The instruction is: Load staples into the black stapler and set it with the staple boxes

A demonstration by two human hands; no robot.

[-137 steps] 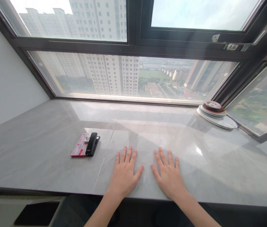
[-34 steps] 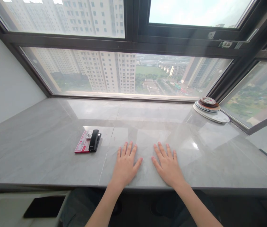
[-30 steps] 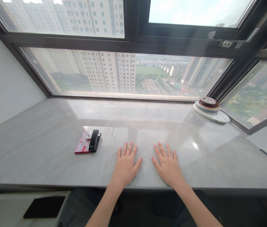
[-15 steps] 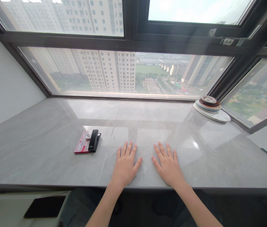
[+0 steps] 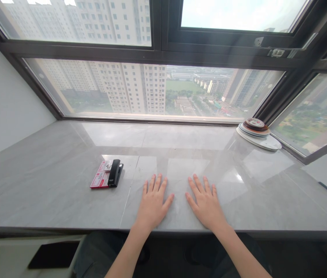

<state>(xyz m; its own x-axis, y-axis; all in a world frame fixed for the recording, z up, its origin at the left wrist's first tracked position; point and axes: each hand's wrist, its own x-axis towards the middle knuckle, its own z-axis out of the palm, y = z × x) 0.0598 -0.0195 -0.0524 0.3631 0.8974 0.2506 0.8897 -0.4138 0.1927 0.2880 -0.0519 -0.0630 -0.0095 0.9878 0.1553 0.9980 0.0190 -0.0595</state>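
From the head camera, near the front edge of a grey, marble-patterned worktop point(image 5: 65, 204), two hands lie palm down, side by side and apart. The left hand point(image 5: 152, 206) is flat with its five fingers fanned out, grasping nothing; the right hand point(image 5: 206, 208) matches it, five fingers spread, likewise holding nothing, and the thumbs point towards each other across a gap.

To the left of the left hand sits one black stapler point(image 5: 113, 173), with small pale lettering near its front end, too fine to read. It overlaps the right side of some red-and-white packs point(image 5: 98, 180); their printed panels and red label patches are illegible at this size, and how many packs there are cannot be told. One smaller whitish piece point(image 5: 108, 166) lies on them against the stapler.

At the far right corner, by the window frame point(image 5: 224, 58), stands one stack of plate-like rounds point(image 5: 254, 133), white below and brown on top, the uppermost bearing a red-and-white design whose details are blurred; the layers are too close to count
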